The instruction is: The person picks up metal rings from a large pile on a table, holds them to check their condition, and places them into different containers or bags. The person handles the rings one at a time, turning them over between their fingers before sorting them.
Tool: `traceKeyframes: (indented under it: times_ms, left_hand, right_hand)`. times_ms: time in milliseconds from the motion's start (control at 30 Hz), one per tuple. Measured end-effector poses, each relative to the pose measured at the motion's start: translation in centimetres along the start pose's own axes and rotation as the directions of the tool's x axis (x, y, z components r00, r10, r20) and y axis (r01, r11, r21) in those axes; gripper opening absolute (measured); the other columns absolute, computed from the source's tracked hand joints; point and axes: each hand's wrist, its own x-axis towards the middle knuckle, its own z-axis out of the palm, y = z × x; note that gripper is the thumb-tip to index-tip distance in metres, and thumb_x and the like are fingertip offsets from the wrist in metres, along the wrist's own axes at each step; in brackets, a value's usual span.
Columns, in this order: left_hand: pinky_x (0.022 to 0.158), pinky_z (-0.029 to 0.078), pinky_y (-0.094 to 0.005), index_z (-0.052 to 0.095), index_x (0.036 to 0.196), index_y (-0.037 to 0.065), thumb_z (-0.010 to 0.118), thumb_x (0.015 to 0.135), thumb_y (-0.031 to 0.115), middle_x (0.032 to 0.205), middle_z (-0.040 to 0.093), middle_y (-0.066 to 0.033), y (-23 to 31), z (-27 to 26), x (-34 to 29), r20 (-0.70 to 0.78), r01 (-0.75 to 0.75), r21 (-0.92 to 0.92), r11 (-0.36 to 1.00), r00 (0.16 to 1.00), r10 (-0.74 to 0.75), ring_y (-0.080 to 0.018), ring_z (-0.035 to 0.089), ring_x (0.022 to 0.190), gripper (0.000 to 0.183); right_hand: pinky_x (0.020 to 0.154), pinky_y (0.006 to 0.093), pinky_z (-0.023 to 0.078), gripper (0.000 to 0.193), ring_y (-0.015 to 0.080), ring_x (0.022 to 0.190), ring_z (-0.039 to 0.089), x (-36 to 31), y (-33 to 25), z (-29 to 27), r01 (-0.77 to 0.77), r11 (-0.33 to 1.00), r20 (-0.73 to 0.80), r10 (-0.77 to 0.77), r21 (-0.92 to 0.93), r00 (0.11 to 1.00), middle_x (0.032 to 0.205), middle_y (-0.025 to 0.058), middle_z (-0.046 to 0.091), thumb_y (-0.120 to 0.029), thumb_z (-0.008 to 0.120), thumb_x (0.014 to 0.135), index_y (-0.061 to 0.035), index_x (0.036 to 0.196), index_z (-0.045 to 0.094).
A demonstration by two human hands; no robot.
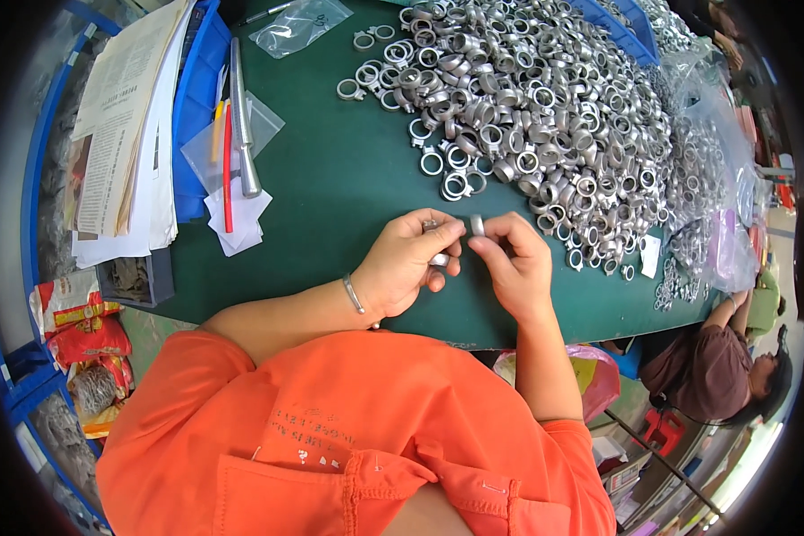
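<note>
Between thumb and forefinger, my right hand [516, 263] pinches a silver metal ring [478, 225], held upright above the table's near side. Close beside it, my left hand [411, 255] is curled around more silver rings [439, 260], partly hidden by the fingers. The left fingertips come right up to the ring in the right hand; whether they touch cannot be made out. Beyond both hands spreads a big heap of similar metal rings [527, 98], many with a small raised part on the band. A few loose rings [456, 184] lie at its near edge.
On the green table [330, 161], at left, lie a tapered metal rod [241, 125], a red stick [227, 170] and white paper pieces [238, 219]. A blue bin [192, 116] and papers [121, 134] stand farther left. Plastic bags [719, 170] and another person [715, 366] are at right.
</note>
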Motion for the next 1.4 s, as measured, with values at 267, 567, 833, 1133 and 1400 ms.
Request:
traceKeyframes:
  times_ms: [267,567,833,1133,1400]
  left_hand:
    - [0.048,0.042,-0.0187,0.053,0.095,0.003,0.056,0.087,0.016,0.079,0.055,-0.0024,0.0,0.2,-0.3,0.134,-0.114,0.104,0.988,0.986,0.1,-0.0075,0.052,0.065,0.016]
    - [0.055,0.043,-0.0204,0.053,0.098,0.002,0.054,0.088,0.015,0.083,0.055,-0.0031,-0.4,-0.1,-0.1,0.165,-0.079,0.045,0.996,0.984,0.071,-0.0093,0.052,0.068,0.016]
    - [0.05,0.04,-0.0189,0.056,0.088,0.001,0.06,0.084,0.013,0.082,0.055,-0.0017,0.1,-0.2,-0.3,0.164,-0.166,0.219,0.962,0.978,0.131,-0.0066,0.05,0.061,0.013]
    - [0.057,0.041,-0.02,0.063,0.082,0.002,0.068,0.073,0.001,0.081,0.055,-0.0023,-0.2,0.1,-0.4,0.322,-0.642,0.502,0.579,0.761,0.564,-0.0071,0.05,0.068,0.01]
    - [0.057,0.041,-0.0196,0.063,0.084,0.003,0.068,0.072,0.0,0.08,0.055,-0.0024,-0.5,0.0,-0.2,0.368,-0.69,0.522,0.501,0.712,0.598,-0.0094,0.052,0.067,0.013]
  right_hand:
    - [0.047,0.02,0.041,0.023,0.0099,0.054,0.051,-1.7,-1.9,0.1,-0.391,0.572,0.233,0.33,0.721,0.915,0.07,0.007,0.058,-0.018,0.049,0.091,0.0034,0.087,0.057]
    - [0.049,0.0203,0.043,0.018,0.0115,0.06,0.057,-2.0,-1.3,-0.1,-0.284,0.711,0.151,0.246,0.644,0.957,0.076,0.0095,0.061,-0.015,0.052,0.089,0.0019,0.085,0.058]
    - [0.061,0.0268,0.05,0.011,0.0203,0.073,0.062,-1.5,-1.3,0.3,0.357,0.929,-0.145,-0.368,-0.095,0.918,0.089,0.015,0.062,-0.001,0.068,0.071,0.0021,0.08,0.061]
    - [0.08,0.0293,0.048,0.026,0.0167,0.088,0.057,-2.4,-0.7,0.4,-0.151,0.656,0.047,0.174,0.739,0.984,0.1,0.0125,0.057,0.003,0.059,0.08,0.0064,0.105,0.052]
    - [0.074,0.0264,0.05,0.031,0.0161,0.086,0.057,-2.2,-1.2,0.7,0.115,0.791,-0.103,-0.067,0.601,0.992,0.101,0.0134,0.055,0.005,0.062,0.077,0.0065,0.106,0.052]
